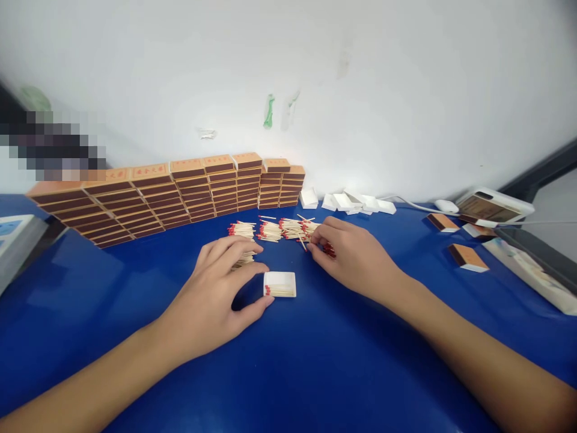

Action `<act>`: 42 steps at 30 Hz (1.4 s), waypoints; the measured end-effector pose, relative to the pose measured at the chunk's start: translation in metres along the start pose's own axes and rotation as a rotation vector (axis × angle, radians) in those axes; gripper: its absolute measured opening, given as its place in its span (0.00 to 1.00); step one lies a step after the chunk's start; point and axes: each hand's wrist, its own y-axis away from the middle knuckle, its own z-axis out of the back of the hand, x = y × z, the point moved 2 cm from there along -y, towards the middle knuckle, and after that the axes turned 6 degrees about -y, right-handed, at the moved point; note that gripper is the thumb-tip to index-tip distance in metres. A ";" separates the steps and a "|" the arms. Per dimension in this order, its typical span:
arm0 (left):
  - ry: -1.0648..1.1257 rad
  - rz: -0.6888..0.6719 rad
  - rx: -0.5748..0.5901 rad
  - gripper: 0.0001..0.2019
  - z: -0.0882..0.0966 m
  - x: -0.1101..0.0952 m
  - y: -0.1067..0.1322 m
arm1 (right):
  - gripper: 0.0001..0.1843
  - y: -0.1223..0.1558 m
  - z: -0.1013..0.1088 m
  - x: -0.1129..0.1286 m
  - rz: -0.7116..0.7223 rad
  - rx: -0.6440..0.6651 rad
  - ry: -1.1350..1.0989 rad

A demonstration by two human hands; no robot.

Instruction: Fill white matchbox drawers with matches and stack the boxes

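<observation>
A small white matchbox tray [280, 284] lies on the blue table [315, 373] with a few red-tipped matches in it. My left hand [220, 288] curls round the tray's left end, thumb and forefinger touching it, with some matches under the fingers. My right hand [351, 255] rests at the right end of a row of red-tipped match piles [274, 230], its fingertips pinched on a few matches.
A long wall of stacked orange matchboxes [180, 192] stands at the back against the white wall. Empty white trays [356, 202] lie right of it. Loose matchbox sleeves [469, 257], a phone [493, 207] and a cable sit at the right; a box edge [15, 240] at the left.
</observation>
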 end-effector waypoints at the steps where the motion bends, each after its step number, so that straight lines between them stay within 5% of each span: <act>1: 0.002 -0.003 -0.007 0.09 0.001 0.000 0.000 | 0.06 0.000 -0.001 0.000 0.032 0.000 0.027; 8: 0.013 -0.015 -0.048 0.10 0.006 -0.002 0.001 | 0.05 -0.003 -0.005 -0.004 0.138 0.016 0.019; 15: 0.017 -0.018 -0.049 0.11 0.004 -0.002 0.001 | 0.07 -0.003 -0.008 -0.001 0.218 0.065 -0.239; 24: 0.030 -0.024 -0.047 0.11 0.003 -0.001 0.002 | 0.14 -0.009 -0.009 -0.002 0.321 0.071 -0.087; 42: 0.027 -0.025 -0.031 0.10 0.004 -0.002 0.001 | 0.14 -0.013 -0.014 0.006 0.339 0.079 -0.065</act>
